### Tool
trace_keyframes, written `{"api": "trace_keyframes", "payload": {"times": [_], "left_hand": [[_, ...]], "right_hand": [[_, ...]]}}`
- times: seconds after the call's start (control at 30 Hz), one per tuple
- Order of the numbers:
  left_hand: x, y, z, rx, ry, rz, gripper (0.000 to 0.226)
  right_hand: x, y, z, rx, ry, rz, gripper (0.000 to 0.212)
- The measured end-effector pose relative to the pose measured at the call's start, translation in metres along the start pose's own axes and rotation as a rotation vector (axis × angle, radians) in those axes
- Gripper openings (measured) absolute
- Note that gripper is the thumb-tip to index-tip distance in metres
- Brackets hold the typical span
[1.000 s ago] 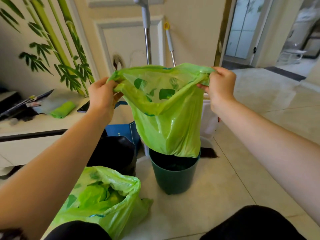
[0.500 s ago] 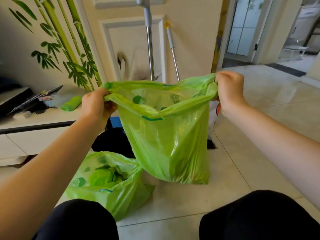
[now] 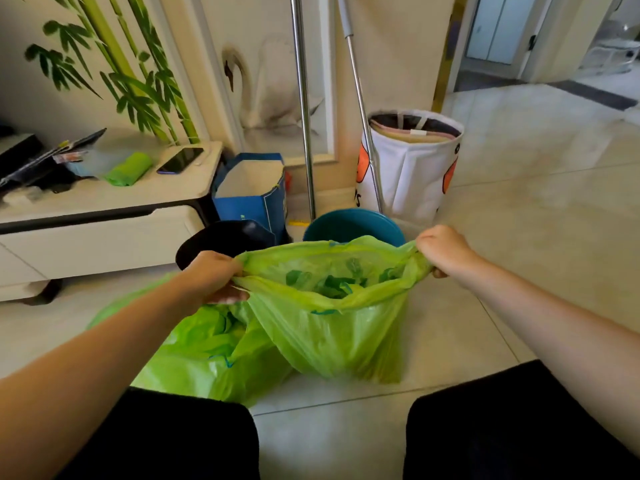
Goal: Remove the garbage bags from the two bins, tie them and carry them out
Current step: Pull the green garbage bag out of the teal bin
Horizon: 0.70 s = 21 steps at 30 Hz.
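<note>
head view looked down on a pale tiled floor (image 3: 519, 209), where the biggest change was plain: the bag (image 3: 332, 323) that hung over the teal bin (image 3: 349, 225) a second ago had come clear of it and been lowered toward the floor in front of the person's knees. its bottom looked to be on or just above the tiles, but i could not tell which. the low white surface (image 3: 104, 199) on the left and the white fabric basket (image 3: 412, 168) by the wall played no part.

a second green bag (image 3: 207, 355) lay slumped on the floor just beside the held one, to its left and touching it, its mouth loose. behind that stood the black bin (image 3: 225, 239), mostly covered by the left forearm. judging from this, both bags were out of their bins and neither was tied, so tying seemed the next step, with carrying out after.

the left hand (image 3: 214, 275) had its fingers closed on the left side of the bag's rim, and the right hand (image 3: 446, 251) was closed on the right side, stretching the mouth wide between them. scraps of green showed inside.

the inside of the teal bin was largely hidden by the bag's rim. two metal poles (image 3: 304, 126) ran out of the top of the picture, so what they belonged to was unclear. a phone (image 3: 180, 160) and a green roll (image 3: 130, 169) lay on the surface.
</note>
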<state>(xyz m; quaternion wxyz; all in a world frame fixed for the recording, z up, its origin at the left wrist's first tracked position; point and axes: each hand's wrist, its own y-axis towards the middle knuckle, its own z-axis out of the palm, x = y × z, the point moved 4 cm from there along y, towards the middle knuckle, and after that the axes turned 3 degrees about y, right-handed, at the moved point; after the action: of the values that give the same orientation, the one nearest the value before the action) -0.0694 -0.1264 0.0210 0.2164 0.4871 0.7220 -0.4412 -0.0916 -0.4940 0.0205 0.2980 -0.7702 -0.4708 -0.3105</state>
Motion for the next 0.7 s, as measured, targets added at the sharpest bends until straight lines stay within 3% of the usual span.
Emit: {"api": "trace_keyframes", "payload": {"times": [0.1, 0.17, 0.33, 0.47, 0.53, 0.63, 0.7], "left_hand": [[0.015, 0.017, 0.005, 0.168, 0.211, -0.041, 0.016], [0.022, 0.026, 0.006, 0.199, 0.252, -0.047, 0.017], [0.027, 0.041, 0.008, 0.196, 0.304, 0.012, 0.011], [0.02, 0.044, 0.006, 0.1, 0.381, 0.107, 0.013], [0.012, 0.043, 0.004, -0.003, 0.529, 0.218, 0.022], [-0.008, 0.032, 0.011, -0.172, 0.686, 0.534, 0.033], [-0.02, 0.017, 0.024, -0.118, 0.633, 0.729, 0.028]], "right_hand": [[-0.009, 0.004, 0.015, 0.187, -0.265, 0.062, 0.013], [-0.016, 0.012, 0.022, 0.189, -0.323, 0.107, 0.021], [-0.016, 0.025, 0.033, 0.252, -0.336, 0.116, 0.023], [-0.011, 0.026, 0.037, 0.257, -0.588, 0.025, 0.012], [-0.007, 0.032, 0.037, 0.212, -0.607, -0.066, 0.011], [0.004, 0.04, 0.043, 0.16, -0.547, -0.21, 0.017], [0.016, 0.039, 0.055, 0.172, -0.546, -0.328, 0.019]]}}
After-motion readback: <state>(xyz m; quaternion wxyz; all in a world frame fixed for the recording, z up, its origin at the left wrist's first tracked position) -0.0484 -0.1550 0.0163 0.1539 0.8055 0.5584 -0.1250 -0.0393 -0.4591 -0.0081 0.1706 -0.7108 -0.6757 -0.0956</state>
